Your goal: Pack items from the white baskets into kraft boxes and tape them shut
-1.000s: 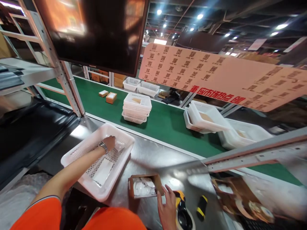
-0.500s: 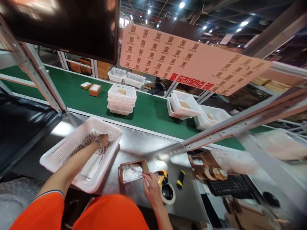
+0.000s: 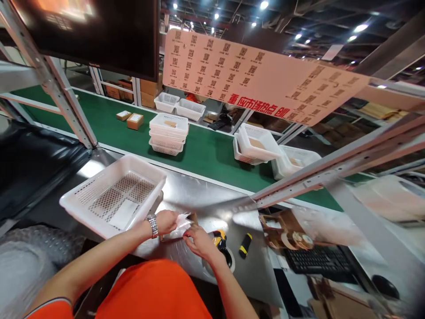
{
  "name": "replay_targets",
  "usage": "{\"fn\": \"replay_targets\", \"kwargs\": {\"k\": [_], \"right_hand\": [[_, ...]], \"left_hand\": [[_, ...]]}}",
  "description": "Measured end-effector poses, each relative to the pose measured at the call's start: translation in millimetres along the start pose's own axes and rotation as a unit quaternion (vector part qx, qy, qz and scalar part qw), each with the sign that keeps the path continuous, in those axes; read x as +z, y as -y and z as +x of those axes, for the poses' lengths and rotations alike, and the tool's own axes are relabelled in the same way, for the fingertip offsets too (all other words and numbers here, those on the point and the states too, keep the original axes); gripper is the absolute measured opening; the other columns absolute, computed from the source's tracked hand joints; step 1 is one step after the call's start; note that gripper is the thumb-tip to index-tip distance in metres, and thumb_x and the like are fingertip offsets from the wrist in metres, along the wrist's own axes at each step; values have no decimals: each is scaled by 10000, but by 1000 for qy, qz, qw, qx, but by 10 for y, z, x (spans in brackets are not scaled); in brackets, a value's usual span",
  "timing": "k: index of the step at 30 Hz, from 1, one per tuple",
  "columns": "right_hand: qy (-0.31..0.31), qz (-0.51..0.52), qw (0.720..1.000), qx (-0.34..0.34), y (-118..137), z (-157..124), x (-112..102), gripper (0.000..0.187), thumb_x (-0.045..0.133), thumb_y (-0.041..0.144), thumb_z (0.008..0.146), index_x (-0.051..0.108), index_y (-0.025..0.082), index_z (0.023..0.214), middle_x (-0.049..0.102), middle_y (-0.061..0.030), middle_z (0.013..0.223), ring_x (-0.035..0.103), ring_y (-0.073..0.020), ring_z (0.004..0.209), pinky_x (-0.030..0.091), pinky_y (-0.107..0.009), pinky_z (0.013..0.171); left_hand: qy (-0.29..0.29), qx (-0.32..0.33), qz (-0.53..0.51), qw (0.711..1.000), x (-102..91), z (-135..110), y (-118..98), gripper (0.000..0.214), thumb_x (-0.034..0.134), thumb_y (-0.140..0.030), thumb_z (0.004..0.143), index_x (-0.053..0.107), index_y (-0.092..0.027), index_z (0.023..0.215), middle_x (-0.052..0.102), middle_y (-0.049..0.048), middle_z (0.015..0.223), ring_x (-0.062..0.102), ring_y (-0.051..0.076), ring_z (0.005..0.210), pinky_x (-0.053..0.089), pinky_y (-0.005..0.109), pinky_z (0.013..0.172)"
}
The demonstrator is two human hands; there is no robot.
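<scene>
A small open cardboard box [image 3: 193, 217] sits on the metal bench with a clear plastic bag [image 3: 182, 224] of white contents in it. My left hand [image 3: 167, 222], with a metal watch on the wrist, has its fingers closed on the bag from the left. Over the box's right side, my right hand [image 3: 200, 242] is closed with its fingertips at the rim; they partly hide the box. Left of it stands a white plastic basket [image 3: 75, 204] with a sheet of white paper [image 3: 124, 213] on its mesh bottom. A yellow and black tape dispenser [image 3: 219, 239] lies beside my right forearm, partly covered.
A black and yellow cutter [image 3: 245, 246] lies on the bench at right. Beyond the bench, a green conveyor [image 3: 209, 148] carries stacked white baskets [image 3: 168, 133] and small cartons [image 3: 135, 121]. A metal post [image 3: 332, 170] slants across the right. A keyboard [image 3: 320, 263] is farther right.
My left hand has come out of the white basket and moved right to the bag in the cardboard box. My right hand has shifted slightly left and up along the box.
</scene>
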State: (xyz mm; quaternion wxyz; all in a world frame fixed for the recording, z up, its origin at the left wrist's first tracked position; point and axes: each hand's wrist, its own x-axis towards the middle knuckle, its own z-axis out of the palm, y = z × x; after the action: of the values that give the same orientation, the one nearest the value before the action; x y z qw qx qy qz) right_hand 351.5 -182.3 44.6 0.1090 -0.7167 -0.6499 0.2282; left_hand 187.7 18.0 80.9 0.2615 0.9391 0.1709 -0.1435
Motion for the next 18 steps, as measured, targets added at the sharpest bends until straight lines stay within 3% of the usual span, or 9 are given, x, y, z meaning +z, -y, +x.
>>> {"fn": "replay_targets", "kwargs": {"k": [3,6,12,18], "right_hand": [[8,-19,1000,-2,-42,-69,53,245,625,224,1070,845,216,1179,864,-108,1173,746,-281,1158,535,-387,1041],[25,-37,999,4,-60,-105,108,319,558,197,1105,833,215,1266,862,-126,1236,751,-287,1190,542,-381,1030],[40,-25,999,14,-62,-102,166,326,563,145,1084,880,208,1128,892,-125,1149,789,-269,1111,558,-336,1000],[25,4,1000,14,-59,-216,147,291,612,209,1078,895,240,1133,896,-104,1151,792,-263,1116,558,-331,986]], "left_hand": [[34,-65,14,997,377,146,-141,507,561,-256,1077,615,-109,1559,860,248,1275,848,388,1225,656,451,1013],[61,-79,34,994,533,232,-175,539,579,-232,1053,588,-28,1552,846,313,1255,846,433,1230,666,525,1037],[88,-80,68,991,542,296,-273,459,670,-194,951,724,-66,1388,771,349,1450,796,442,1346,631,546,1138],[58,-58,19,996,477,208,-242,574,761,-364,916,731,-212,1468,872,217,1255,847,408,1195,669,477,1030]]}}
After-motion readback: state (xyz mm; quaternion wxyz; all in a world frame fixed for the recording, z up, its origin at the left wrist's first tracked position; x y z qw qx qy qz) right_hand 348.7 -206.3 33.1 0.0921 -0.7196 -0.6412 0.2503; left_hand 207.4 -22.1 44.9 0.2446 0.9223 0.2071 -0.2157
